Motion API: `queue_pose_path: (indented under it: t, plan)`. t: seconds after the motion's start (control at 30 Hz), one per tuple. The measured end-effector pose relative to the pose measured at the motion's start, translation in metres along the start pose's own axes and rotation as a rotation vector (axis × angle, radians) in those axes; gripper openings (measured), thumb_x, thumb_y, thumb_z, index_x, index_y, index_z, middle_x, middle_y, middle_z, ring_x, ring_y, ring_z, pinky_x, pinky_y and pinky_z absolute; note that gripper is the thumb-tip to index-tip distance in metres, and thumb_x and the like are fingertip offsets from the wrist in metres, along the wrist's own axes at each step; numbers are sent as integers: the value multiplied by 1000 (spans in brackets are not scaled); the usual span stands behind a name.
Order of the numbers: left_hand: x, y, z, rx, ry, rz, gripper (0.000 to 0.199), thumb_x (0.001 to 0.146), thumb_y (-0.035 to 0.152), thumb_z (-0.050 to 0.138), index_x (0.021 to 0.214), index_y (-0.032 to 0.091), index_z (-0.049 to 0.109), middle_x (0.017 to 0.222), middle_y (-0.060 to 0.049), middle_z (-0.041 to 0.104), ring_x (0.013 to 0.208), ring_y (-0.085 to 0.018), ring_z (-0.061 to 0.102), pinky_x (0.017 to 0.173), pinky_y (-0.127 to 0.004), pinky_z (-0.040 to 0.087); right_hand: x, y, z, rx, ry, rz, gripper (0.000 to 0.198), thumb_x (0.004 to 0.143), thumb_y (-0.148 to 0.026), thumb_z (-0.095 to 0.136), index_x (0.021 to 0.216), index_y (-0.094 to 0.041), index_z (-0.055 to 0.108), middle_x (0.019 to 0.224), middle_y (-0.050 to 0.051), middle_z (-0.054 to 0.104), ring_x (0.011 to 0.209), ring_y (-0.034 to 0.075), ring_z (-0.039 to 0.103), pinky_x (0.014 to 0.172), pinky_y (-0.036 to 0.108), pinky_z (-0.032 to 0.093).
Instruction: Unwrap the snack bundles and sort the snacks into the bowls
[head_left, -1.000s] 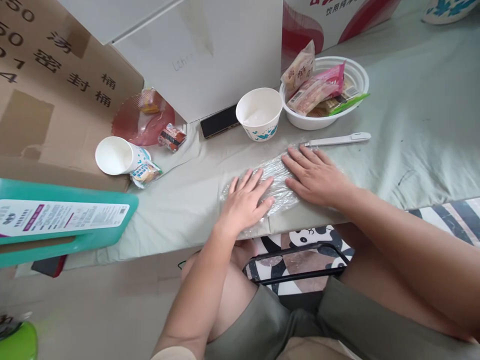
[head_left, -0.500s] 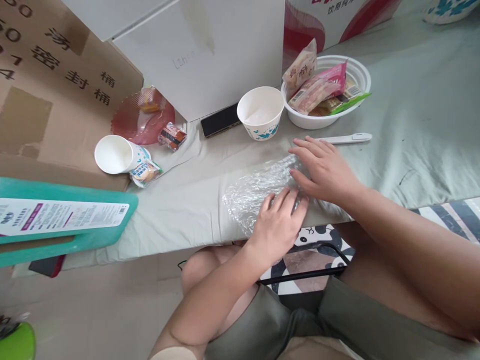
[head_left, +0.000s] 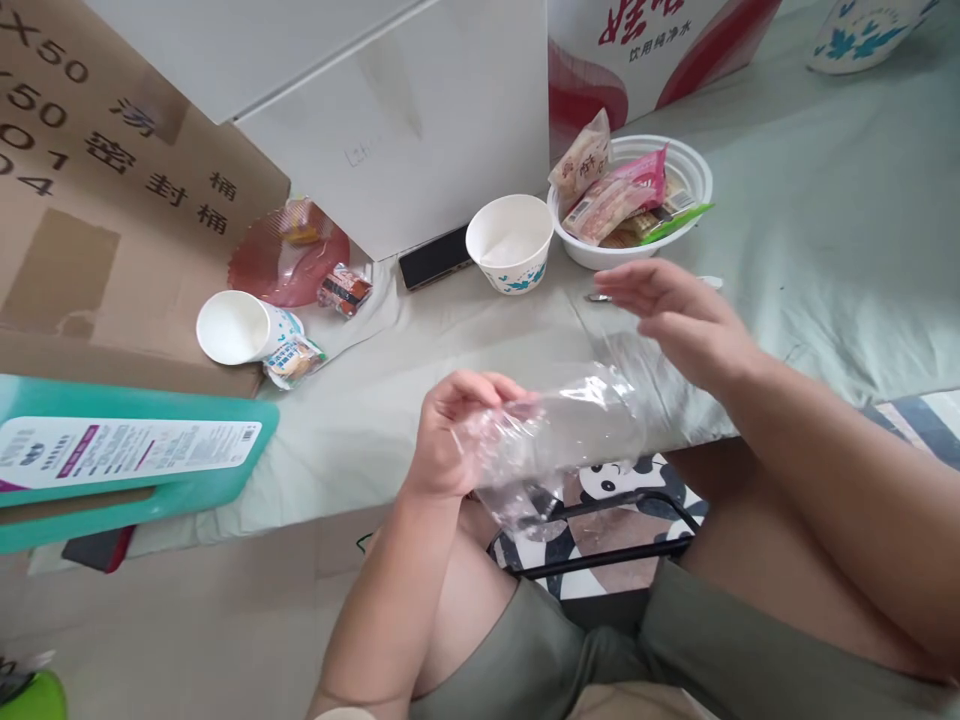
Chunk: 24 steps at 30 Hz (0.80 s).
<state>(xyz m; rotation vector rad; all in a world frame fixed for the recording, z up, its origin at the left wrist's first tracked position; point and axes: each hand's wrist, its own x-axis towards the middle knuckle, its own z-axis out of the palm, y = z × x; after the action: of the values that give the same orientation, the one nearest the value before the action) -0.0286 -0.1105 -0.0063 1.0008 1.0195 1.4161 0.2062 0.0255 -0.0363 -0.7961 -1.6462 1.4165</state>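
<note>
My left hand (head_left: 450, 430) is closed on one end of a crumpled clear plastic film (head_left: 562, 425), lifted at the front edge of the cloth-covered table. The film spreads rightwards towards my right hand (head_left: 682, 320). That hand hovers with its fingers stretched out and its thumb apart; it does not visibly grip the film. Behind it lies a white-handled utensil (head_left: 710, 283), mostly hidden by the hand. A white paper cup with blue leaves (head_left: 514, 245) stands beyond the film. To its right is a white oval bowl (head_left: 600, 255) of wrapped snacks.
On the left are a tipped paper cup (head_left: 240, 328), small wrapped snacks (head_left: 294, 360), a red plastic dish (head_left: 277, 270) and a green jug (head_left: 247, 400). A black phone (head_left: 435, 262) lies by a white box (head_left: 465, 130). A cardboard box (head_left: 142, 270) stands behind the jug.
My left hand has taken hold of the film and raised it off the cloth, moving left. My right hand has lifted away to the right. The view has shifted slightly.
</note>
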Motion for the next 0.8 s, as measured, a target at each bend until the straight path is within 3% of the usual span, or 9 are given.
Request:
queue_pose_path:
  t: [0.1, 0.2, 0.3, 0.37, 0.43, 0.57, 0.73, 0.8]
  plan:
    - [13, -8, -9, -162, 264, -232, 23, 78, 44, 79, 83, 25, 65, 100, 1, 77, 97, -21, 75, 74, -33, 64, -6, -8, 17, 30, -265, 26, 58, 80, -34, 63, 136, -27, 51, 152, 8, 55, 144, 27, 48, 120, 47, 40]
    - [29, -22, -14, -207, 360, -391, 16, 81, 35, 74, 89, 23, 66, 109, -2, 77, 108, -21, 73, 80, -32, 64, -7, -12, 39, 30, -328, 44, 62, 80, -42, 69, 135, -25, 48, 149, 12, 56, 137, 28, 54, 113, 46, 47]
    - [41, -31, -14, -182, 314, -415, 24, 72, 27, 79, 92, 20, 68, 108, -4, 78, 102, -21, 75, 79, -30, 63, -1, -7, 55, 46, -243, 144, 36, 80, -43, 71, 107, -23, 59, 102, 7, 73, 98, 24, 70, 85, 39, 57]
    - [48, -33, -15, -90, 258, -387, 27, 70, 27, 82, 92, 18, 69, 104, -6, 79, 94, -20, 76, 77, -29, 63, 3, -2, 58, 19, -169, 244, 21, 83, -41, 67, 88, -23, 58, 70, 0, 66, 69, 19, 66, 64, 32, 52]
    - [53, -35, -18, 82, 224, -359, 27, 73, 32, 81, 93, 17, 69, 93, -6, 79, 78, -17, 77, 66, -25, 61, 6, 3, 57, -22, -101, 288, 18, 85, -39, 63, 83, -24, 54, 57, -3, 59, 53, 16, 58, 53, 29, 44]
    - [59, -33, -30, 333, 177, -353, 33, 80, 42, 74, 102, 17, 70, 64, 1, 69, 43, -12, 65, 37, -18, 42, 7, 8, 48, -70, -66, 296, 14, 86, -33, 60, 96, -24, 55, 53, -6, 58, 46, 15, 53, 49, 27, 40]
    - [61, -27, -33, 237, 11, -331, 64, 73, 43, 83, 128, 22, 58, 74, -2, 75, 64, -20, 76, 56, -25, 57, 8, 8, 41, 25, -96, 284, 18, 88, -34, 56, 103, -25, 57, 64, -4, 62, 55, 16, 61, 56, 30, 50]
    - [61, -27, -31, 245, 1, -311, 62, 74, 40, 83, 127, 23, 58, 73, -1, 75, 63, -20, 75, 57, -26, 57, 8, 7, 40, 9, -93, 280, 15, 88, -34, 56, 99, -26, 58, 74, -1, 66, 59, 17, 62, 59, 32, 52]
